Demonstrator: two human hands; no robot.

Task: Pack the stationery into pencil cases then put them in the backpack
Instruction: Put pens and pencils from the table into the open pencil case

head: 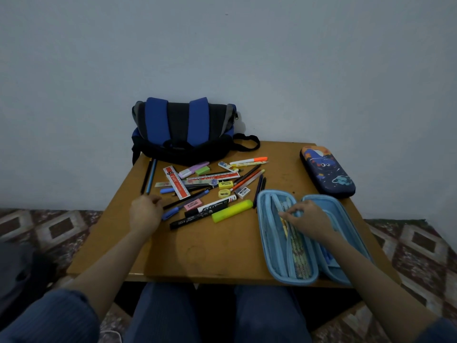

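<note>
A light blue pencil case (265,233) lies open at the table's near right, with patterned pencils (300,256) in its left half. My right hand (309,220) is inside it, fingertips pinched on the pencils' far ends. My left hand (146,214) rests on the table, fingers loosely curled and empty, just short of a black and a blue pencil (148,177). Loose stationery is piled mid-table: a yellow highlighter (232,210), black markers (210,206), a red ruler (176,181) and a pink eraser (193,203). The blue-black backpack (185,129) sits at the far edge.
A closed dark blue pencil case (326,172) with a space print lies at the far right corner. The small wooden table (210,251) stands against a pale wall, over my knees. Patterned carpet (54,229) covers the floor on both sides.
</note>
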